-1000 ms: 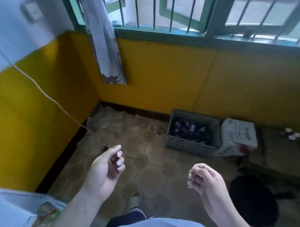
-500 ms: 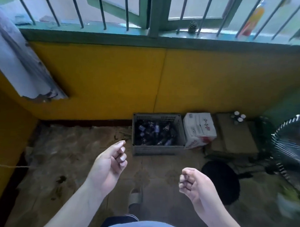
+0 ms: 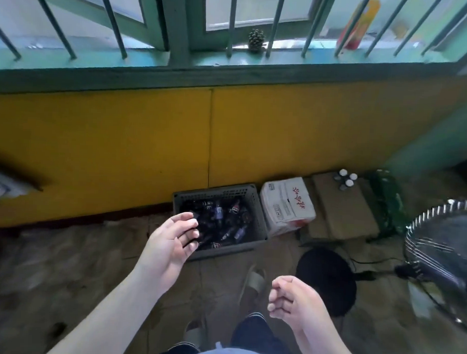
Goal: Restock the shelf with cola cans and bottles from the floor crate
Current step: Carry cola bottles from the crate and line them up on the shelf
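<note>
Fetching step: my left hand (image 3: pixel 172 243) has its fingers loosely spread and my right hand (image 3: pixel 294 303) has them loosely curled, both empty. The cola bottles (image 3: pixel 225 219) lie in the floor crate (image 3: pixel 259 225) ahead; next I must stoop and grip one.

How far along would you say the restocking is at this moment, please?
Done: nothing that shows; the shelf is out of view, and the grey crate on the floor holds many cola bottles. In hand: nothing; the left hand reaches open toward the crate's near corner, and the right hand is loosely curled and empty. Left: seemingly all the picking up and shelving.
</note>
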The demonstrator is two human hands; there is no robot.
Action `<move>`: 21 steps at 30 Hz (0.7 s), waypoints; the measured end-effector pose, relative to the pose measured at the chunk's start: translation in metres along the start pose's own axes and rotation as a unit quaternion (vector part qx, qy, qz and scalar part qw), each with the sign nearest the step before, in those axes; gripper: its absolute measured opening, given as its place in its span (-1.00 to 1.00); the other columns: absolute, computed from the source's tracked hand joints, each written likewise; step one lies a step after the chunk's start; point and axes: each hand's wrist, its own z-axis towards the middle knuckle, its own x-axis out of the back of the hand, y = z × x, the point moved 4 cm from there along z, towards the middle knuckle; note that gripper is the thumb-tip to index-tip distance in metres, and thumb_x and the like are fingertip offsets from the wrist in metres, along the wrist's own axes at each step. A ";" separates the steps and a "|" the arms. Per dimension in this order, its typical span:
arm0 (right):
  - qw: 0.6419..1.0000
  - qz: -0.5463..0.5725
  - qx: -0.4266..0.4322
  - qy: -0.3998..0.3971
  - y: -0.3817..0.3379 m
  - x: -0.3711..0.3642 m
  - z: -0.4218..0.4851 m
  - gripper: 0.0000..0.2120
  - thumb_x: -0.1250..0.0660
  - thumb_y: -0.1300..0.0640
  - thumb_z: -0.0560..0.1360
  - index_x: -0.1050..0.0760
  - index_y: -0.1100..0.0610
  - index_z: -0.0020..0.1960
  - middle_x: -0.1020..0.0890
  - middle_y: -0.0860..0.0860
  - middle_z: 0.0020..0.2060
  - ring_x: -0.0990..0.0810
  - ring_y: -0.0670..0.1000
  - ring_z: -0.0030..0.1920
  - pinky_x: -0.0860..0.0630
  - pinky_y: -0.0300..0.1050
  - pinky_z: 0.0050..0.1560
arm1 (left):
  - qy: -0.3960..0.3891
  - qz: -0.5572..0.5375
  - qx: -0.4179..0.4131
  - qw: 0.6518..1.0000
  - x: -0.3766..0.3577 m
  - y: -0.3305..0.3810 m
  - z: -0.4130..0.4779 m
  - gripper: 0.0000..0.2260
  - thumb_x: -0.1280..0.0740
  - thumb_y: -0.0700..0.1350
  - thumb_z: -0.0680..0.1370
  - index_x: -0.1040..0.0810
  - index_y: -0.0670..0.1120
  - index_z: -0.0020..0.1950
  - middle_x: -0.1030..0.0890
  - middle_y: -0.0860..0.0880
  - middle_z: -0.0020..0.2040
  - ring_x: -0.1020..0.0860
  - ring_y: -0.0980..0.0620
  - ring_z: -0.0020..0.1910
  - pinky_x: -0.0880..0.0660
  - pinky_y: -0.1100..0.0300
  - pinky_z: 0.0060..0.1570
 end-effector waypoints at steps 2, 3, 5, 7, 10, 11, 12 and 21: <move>1.000 -0.005 -0.029 -0.005 -0.005 0.006 0.031 -0.79 -0.15 0.35 0.64 -0.51 0.29 -0.10 -0.59 0.18 -0.39 -0.56 0.10 -0.44 -0.53 -0.11 -0.39 | 0.044 -0.009 0.014 0.999 0.006 -0.011 0.023 -0.87 -0.31 -0.31 0.61 -0.57 -0.11 0.05 -0.57 -0.02 -0.24 -0.54 0.08 -0.31 -0.49 0.26 -0.39; 0.999 -0.010 -0.040 -0.011 -0.009 0.008 0.047 -0.80 -0.16 0.36 0.63 -0.52 0.29 -0.10 -0.59 0.18 -0.38 -0.56 0.10 -0.43 -0.53 -0.11 -0.39 | 0.070 -0.016 0.022 0.997 0.010 -0.016 0.034 -0.87 -0.30 -0.31 0.61 -0.57 -0.11 0.05 -0.56 -0.03 -0.24 -0.53 0.08 -0.31 -0.48 0.27 -0.41; 0.997 -0.034 -0.060 -0.028 -0.021 0.008 0.080 -0.83 -0.19 0.36 0.61 -0.53 0.30 -0.08 -0.59 0.19 -0.35 -0.55 0.10 -0.41 -0.53 -0.11 -0.36 | 0.133 -0.033 0.032 0.990 0.017 -0.025 0.056 -0.87 -0.29 -0.31 0.61 -0.57 -0.11 0.04 -0.55 -0.03 -0.24 -0.51 0.09 -0.34 -0.47 0.28 -0.44; 0.993 -0.060 -0.092 -0.049 -0.036 0.004 0.117 -0.85 -0.22 0.35 0.59 -0.55 0.30 -0.08 -0.58 0.18 -0.35 -0.54 0.09 -0.39 -0.52 -0.10 -0.33 | 0.194 -0.049 0.026 0.980 0.020 -0.027 0.077 -0.87 -0.29 -0.30 0.61 -0.58 -0.11 0.03 -0.54 -0.03 -0.25 -0.50 0.10 -0.36 -0.46 0.29 -0.44; 0.982 -0.089 -0.154 -0.069 -0.057 0.002 0.181 -0.83 -0.23 0.34 0.58 -0.56 0.28 -0.12 -0.58 0.16 -0.37 -0.51 0.09 -0.42 -0.49 -0.11 -0.36 | 0.255 -0.066 0.002 0.965 0.009 -0.025 0.115 -0.87 -0.29 -0.30 0.60 -0.58 -0.10 0.00 -0.53 -0.03 -0.25 -0.49 0.12 -0.38 -0.45 0.28 -0.43; 0.978 -0.096 -0.163 -0.082 -0.061 0.003 0.201 -0.83 -0.22 0.33 0.58 -0.57 0.27 -0.11 -0.58 0.16 -0.36 -0.51 0.08 -0.41 -0.49 -0.11 -0.36 | 0.264 -0.057 -0.002 0.963 0.001 -0.027 0.128 -0.87 -0.30 -0.30 0.60 -0.58 -0.10 0.00 -0.53 -0.02 -0.26 -0.49 0.12 -0.37 -0.45 0.27 -0.41; 0.976 -0.102 -0.167 -0.097 -0.065 0.005 0.221 -0.84 -0.22 0.32 0.59 -0.57 0.27 -0.08 -0.59 0.16 -0.34 -0.53 0.08 -0.41 -0.49 -0.11 -0.36 | 0.265 -0.041 -0.006 0.963 -0.009 -0.030 0.143 -0.88 -0.31 -0.29 0.59 -0.58 -0.10 0.01 -0.54 -0.02 -0.26 -0.50 0.11 -0.36 -0.44 0.26 -0.38; 0.963 -0.153 -0.218 -0.047 -0.022 0.026 0.429 -0.78 -0.16 0.24 0.68 -0.53 0.25 -0.06 -0.61 0.05 -0.49 -0.57 -0.02 -0.52 -0.53 -0.19 -0.47 | 0.154 0.276 0.129 0.940 -0.024 -0.146 0.300 -0.86 -0.27 -0.34 0.60 -0.60 -0.22 0.08 -0.68 -0.12 -0.15 -0.61 0.01 -0.27 -0.52 0.25 -0.30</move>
